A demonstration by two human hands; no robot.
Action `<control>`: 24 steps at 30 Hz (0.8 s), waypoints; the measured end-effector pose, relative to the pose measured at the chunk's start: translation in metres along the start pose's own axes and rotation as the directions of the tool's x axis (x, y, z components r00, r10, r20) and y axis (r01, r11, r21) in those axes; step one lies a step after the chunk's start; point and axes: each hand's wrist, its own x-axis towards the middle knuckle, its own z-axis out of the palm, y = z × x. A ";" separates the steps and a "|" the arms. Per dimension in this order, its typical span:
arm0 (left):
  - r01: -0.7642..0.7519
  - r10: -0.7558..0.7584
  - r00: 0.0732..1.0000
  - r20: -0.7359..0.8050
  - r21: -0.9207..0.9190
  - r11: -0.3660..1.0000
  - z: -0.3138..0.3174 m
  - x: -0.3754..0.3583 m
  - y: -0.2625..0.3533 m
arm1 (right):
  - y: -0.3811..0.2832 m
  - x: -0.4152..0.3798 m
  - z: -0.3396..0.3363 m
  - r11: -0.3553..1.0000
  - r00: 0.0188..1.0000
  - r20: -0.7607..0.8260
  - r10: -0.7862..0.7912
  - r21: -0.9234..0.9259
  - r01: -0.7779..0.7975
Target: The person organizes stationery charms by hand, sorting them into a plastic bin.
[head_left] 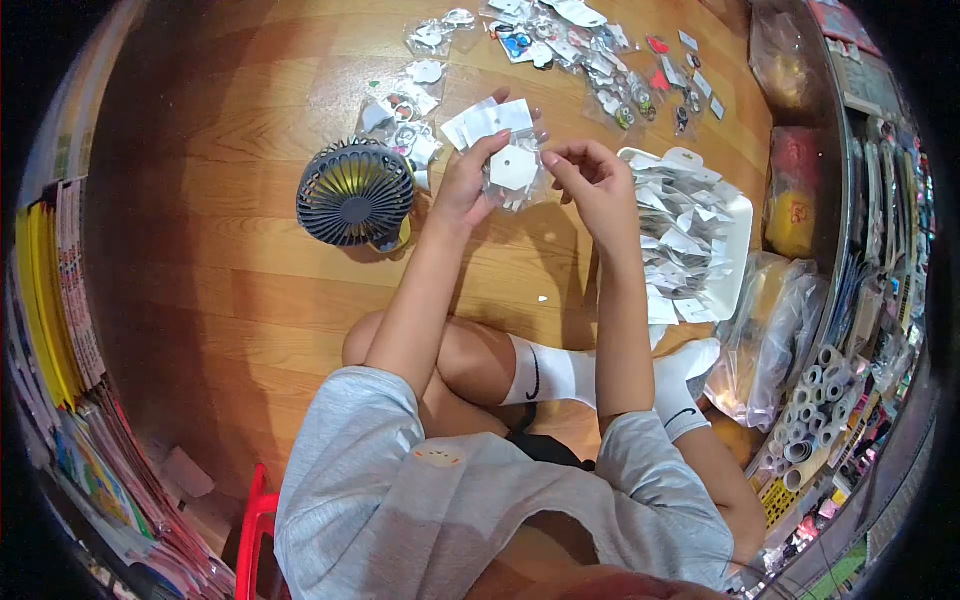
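There, above the floor (250, 300), we pinched the small clear packet (514, 172) between both hands, left hand (465, 180) gripping it, right hand (590, 180) just beside.

Bare wooden floor (200, 240) lies open from 7 to 10 o'clock of the hands, so a hand can pass freely there. A small fan (355, 193) stands at 9 o'clock, just beside the left hand (465, 185), and blocks that side. At 12 o'clock, bagged trinkets (560, 40) litter the floor. At 3 o'clock, a white tray (738, 240) heaped with cards sits close to the right hand (597, 185). Plastic bags (770, 340) and paper rolls (815, 405) crowd 4 o'clock. The person's crossed legs (480, 365) close off 6 o'clock.
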 end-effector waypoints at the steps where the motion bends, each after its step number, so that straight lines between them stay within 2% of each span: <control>1: 0.002 -0.002 1.000 0.018 0.013 1.000 0.001 -0.001 0.000 | 0.000 0.000 0.001 1.000 1.000 -0.011 0.002 0.028 -0.002; 6: 0.005 -0.007 0.998 0.069 0.036 0.999 0.001 -0.001 0.001 | -0.001 0.001 0.002 0.999 0.998 -0.045 0.040 0.031 -0.038; 9: 0.017 -0.022 0.996 0.082 0.061 0.998 -0.001 0.001 -0.003 | 0.004 0.002 0.001 1.000 1.000 -0.029 0.000 0.007 0.000; 11: 0.027 -0.035 0.996 0.083 0.095 0.995 -0.004 0.003 -0.005 | 0.014 0.005 -0.002 0.987 0.990 -0.061 -0.123 -0.108 0.116; 12: 0.012 -0.015 0.999 0.031 0.094 0.995 -0.007 0.005 -0.007 | 0.015 0.006 -0.006 0.987 0.990 -0.061 -0.124 -0.106 0.117; 14: -0.002 0.004 1.000 -0.024 0.095 0.995 -0.010 0.005 -0.007 | 0.016 0.006 -0.015 0.952 0.931 -0.245 -0.269 -0.213 0.219; 15: 0.012 -0.012 1.000 -0.026 0.031 0.999 -0.010 0.004 -0.003 | 0.007 0.003 -0.020 0.972 0.934 -0.272 -0.233 -0.078 0.220; 16: 0.026 -0.027 0.999 -0.026 -0.033 0.999 -0.009 0.004 0.000 | -0.001 0.000 -0.026 0.972 0.933 -0.272 -0.234 -0.078 0.221; 18: 0.034 -0.035 0.999 -0.036 -0.026 0.999 -0.006 0.003 0.000 | -0.018 -0.008 -0.040 0.956 0.948 -0.131 -0.291 -0.083 0.282; 19: 0.069 -0.068 0.997 -0.022 0.059 0.996 -0.005 0.003 -0.002 | -0.027 -0.013 -0.044 0.947 0.954 -0.012 -0.300 -0.122 0.297; 20: 0.104 -0.103 0.995 -0.010 0.144 0.984 -0.005 0.002 -0.005 | -0.029 -0.013 -0.044 0.947 0.954 -0.014 -0.300 -0.125 0.296; 21: 0.105 -0.105 0.994 -0.007 0.141 0.984 -0.003 0.002 -0.007 | -0.031 -0.013 -0.044 0.939 0.958 0.152 -0.243 -0.213 0.271; 22: 0.177 -0.179 0.984 0.002 0.132 0.975 -0.001 0.001 -0.010 | -0.033 -0.013 -0.043 0.918 0.937 0.308 -0.165 -0.300 0.260; 23: 0.247 -0.251 0.968 0.010 0.124 0.961 0.001 0.000 -0.013 | -0.035 -0.009 -0.037 0.856 0.913 0.362 -0.187 -0.395 0.332; 24: 0.246 -0.249 0.968 0.009 0.125 0.961 0.001 -0.001 -0.016 | -0.032 -0.004 -0.032 0.856 0.912 0.364 -0.188 -0.394 0.333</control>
